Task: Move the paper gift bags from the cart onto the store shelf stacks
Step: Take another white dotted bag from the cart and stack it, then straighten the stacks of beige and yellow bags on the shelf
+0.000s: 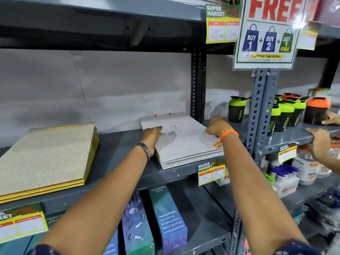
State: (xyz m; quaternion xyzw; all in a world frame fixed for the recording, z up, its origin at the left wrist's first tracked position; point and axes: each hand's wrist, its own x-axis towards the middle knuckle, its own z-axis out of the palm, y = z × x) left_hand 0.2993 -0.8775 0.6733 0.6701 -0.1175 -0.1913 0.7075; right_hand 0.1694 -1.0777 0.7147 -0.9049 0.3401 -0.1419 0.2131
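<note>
A flat stack of white dotted paper gift bags (pixel 184 142) lies on the grey shelf (pixel 119 144), right of centre. My left hand (pixel 151 134) presses on the stack's left edge, fingers lying over the top bag. On the stack's right edge rests my right hand (pixel 218 127), fingers curled against it. A second stack of beige and yellow patterned gift bags (pixel 49 155) lies at the shelf's left end, untouched. The cart is out of view.
Green and orange shaker bottles (pixel 287 113) stand on the neighbouring shelf to the right, where another person's hands (pixel 320 142) reach in. A perforated upright post (pixel 257 111) divides the shelves. Boxed bottles (pixel 165 218) sit below. Price tags and a promo sign (pixel 266 32) hang above.
</note>
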